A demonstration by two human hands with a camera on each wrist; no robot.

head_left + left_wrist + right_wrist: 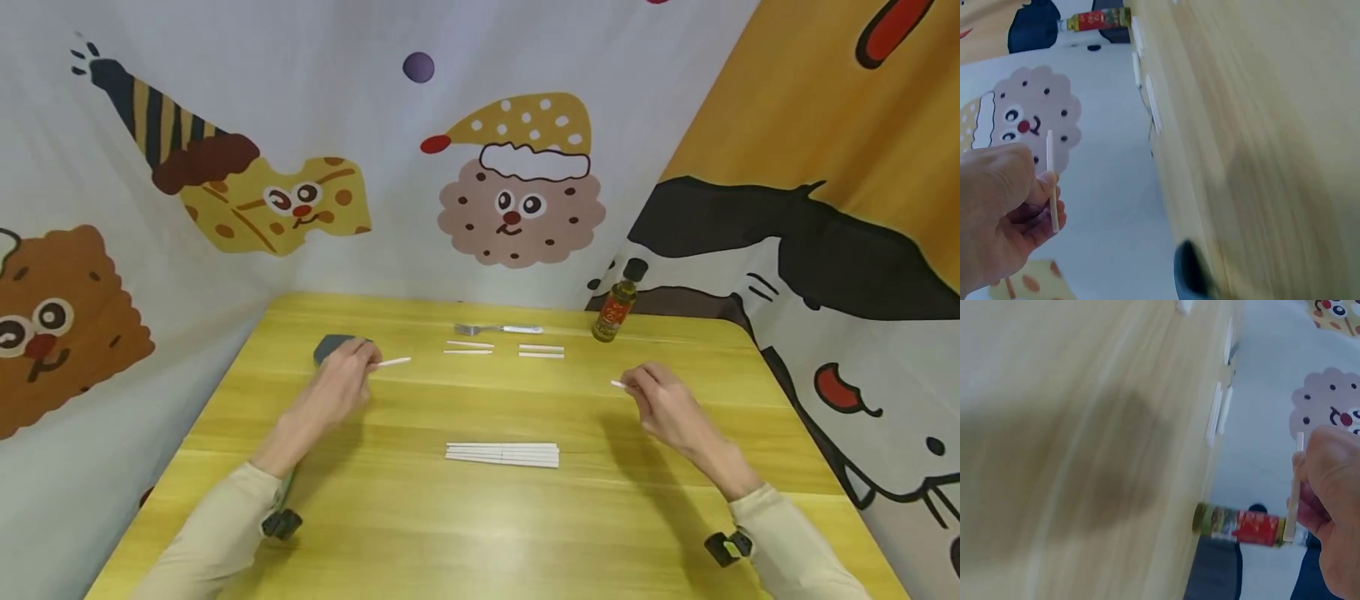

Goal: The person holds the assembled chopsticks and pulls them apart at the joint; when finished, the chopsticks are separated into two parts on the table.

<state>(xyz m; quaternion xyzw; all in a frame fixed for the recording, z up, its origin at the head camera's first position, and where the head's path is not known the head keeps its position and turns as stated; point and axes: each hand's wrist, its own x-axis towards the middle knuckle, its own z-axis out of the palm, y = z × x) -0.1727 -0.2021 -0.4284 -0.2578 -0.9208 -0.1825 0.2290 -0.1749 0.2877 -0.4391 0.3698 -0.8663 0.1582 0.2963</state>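
My left hand (347, 367) pinches a short white stick (393, 362) between thumb and fingers, raised over the table's left side. In the left wrist view this stick (1051, 181) stands out at both sides of the fingers. My right hand (663, 404) pinches another short white stick (1294, 494) above the right side; in the head view only its tip (617, 384) shows past the fingers. Between the hands and farther back lie two pairs of short white sticks, a left pair (468, 352) and a right pair (542, 355). Nearer me lies a row of longer white sticks (502, 454).
A fork (498, 329) with a pale handle lies behind the short sticks. An oil bottle (617, 304) with a black cap stands at the back right. Beside my left hand is a dark grey flat thing (327, 345), partly hidden. A printed cloth (397, 250) hangs behind the yellow wooden table (510, 533).
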